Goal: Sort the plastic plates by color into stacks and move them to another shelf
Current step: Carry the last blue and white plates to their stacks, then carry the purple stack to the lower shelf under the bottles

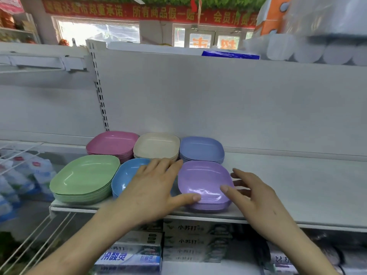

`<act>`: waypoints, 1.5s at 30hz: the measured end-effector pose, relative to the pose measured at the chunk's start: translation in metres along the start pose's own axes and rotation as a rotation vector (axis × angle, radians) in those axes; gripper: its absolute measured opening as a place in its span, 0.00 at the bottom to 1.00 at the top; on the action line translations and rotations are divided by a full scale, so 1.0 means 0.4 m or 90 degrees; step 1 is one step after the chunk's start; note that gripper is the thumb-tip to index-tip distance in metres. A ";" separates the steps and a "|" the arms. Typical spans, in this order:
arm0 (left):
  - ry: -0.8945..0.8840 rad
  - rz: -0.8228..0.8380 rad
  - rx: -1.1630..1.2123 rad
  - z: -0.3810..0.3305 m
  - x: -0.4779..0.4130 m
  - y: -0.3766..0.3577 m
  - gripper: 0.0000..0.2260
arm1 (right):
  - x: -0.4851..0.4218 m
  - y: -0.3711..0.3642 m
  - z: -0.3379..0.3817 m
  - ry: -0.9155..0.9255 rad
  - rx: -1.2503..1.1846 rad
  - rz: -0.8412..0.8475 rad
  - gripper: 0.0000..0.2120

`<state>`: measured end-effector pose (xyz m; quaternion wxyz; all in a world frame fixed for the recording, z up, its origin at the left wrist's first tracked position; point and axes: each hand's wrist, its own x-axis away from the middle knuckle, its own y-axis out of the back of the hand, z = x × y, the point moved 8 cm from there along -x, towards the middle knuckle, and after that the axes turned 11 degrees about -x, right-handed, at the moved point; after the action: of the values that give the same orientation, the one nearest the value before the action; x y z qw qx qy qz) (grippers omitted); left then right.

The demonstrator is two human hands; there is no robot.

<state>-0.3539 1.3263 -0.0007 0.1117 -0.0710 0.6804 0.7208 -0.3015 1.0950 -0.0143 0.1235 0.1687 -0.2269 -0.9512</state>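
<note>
Spread left hand (153,185) and right hand (258,197) bracket the lilac square plastic plate stack (202,179) between them; gripping both sides and lifting likely comes next.

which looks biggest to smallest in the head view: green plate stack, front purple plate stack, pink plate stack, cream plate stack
1. green plate stack
2. front purple plate stack
3. pink plate stack and cream plate stack: about alike, not ranked

The green and purple stacks sit nearer the camera, so the plates' real sizes may match.
</note>
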 end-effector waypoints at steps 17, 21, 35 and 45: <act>-0.019 0.036 0.030 -0.045 0.003 -0.016 0.50 | 0.029 -0.041 0.033 0.007 -0.055 0.092 0.33; -0.014 0.028 0.088 -0.049 0.005 -0.002 0.47 | 0.030 -0.037 0.032 0.019 -0.054 0.080 0.34; -0.056 -0.097 0.399 -0.179 -0.024 0.045 0.37 | 0.081 0.109 0.026 0.046 -0.060 -0.042 0.38; -0.128 -0.057 0.558 -0.363 -0.071 0.024 0.35 | 0.168 0.261 -0.042 -0.002 0.002 -0.126 0.41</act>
<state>-0.3361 1.1792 0.0065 0.2279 0.0243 0.9033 0.3626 -0.3399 0.9769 0.0034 0.0285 0.1886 -0.2108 -0.9587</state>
